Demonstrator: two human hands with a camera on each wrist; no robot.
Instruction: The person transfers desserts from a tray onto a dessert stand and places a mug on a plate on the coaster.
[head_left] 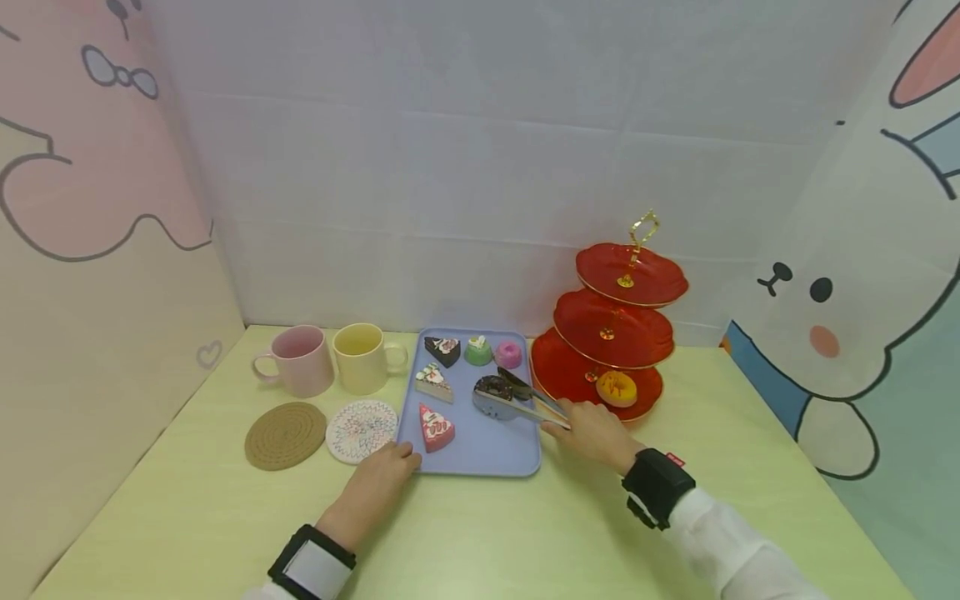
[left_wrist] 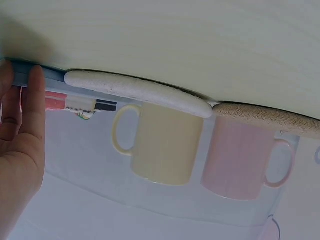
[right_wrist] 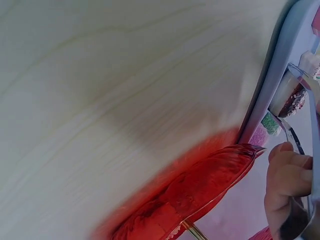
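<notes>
My right hand [head_left: 596, 435] grips metal tongs [head_left: 532, 413], whose jaws stand either side of a chocolate-topped doughnut [head_left: 491, 405] on the blue tray [head_left: 480, 458]. In the right wrist view the tongs flank the doughnut [right_wrist: 291, 100], pale below and sprinkled on its dark top. My left hand [head_left: 381, 483] pinches the tray's front left corner, fingers and thumb at its rim in the left wrist view. Also on the tray are a chocolate cake slice [head_left: 442, 350], a white cake slice [head_left: 433, 382], a pink cake slice [head_left: 436, 428], a green cake [head_left: 478, 351] and a pink doughnut [head_left: 507, 354].
Right of the tray stands a red three-tier stand [head_left: 615, 329] with a gold handle; a yellow doughnut [head_left: 617, 388] sits on its lowest plate. To the left are a pink mug [head_left: 302, 362], a yellow mug [head_left: 360, 360], a brown coaster [head_left: 285, 436] and a white coaster [head_left: 362, 431].
</notes>
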